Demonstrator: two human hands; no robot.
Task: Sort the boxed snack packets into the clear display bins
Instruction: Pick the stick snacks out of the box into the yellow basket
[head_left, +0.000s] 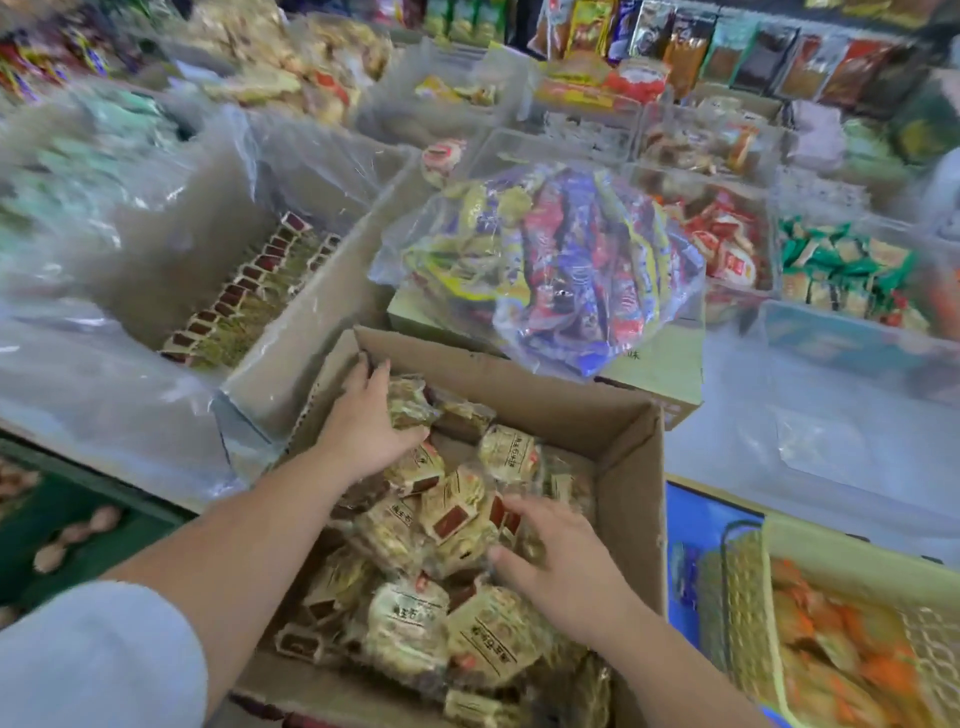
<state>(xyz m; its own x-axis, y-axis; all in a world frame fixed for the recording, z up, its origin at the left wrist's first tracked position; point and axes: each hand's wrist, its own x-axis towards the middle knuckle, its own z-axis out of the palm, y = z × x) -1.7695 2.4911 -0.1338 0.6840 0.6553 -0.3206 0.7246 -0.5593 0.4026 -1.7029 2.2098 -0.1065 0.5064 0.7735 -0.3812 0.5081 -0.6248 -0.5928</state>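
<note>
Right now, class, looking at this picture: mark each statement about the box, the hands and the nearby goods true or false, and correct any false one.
1. The left hand and right hand are in the cardboard box. True.
2. The box is empty. False: it holds many gold snack packets.
3. A clear bag of colourful packets lies beyond the box. True.
4. The basket holds green packets. False: orange ones.

The left hand (363, 426) and the right hand (561, 566) are bare, and the lower arms are uncovered as far as they show. On the left arm (249, 545) a sleeve (98, 660) of pale grey-blue cloth, plain and smooth, covers the upper part and ends in a rounded edge near the elbow.
</note>
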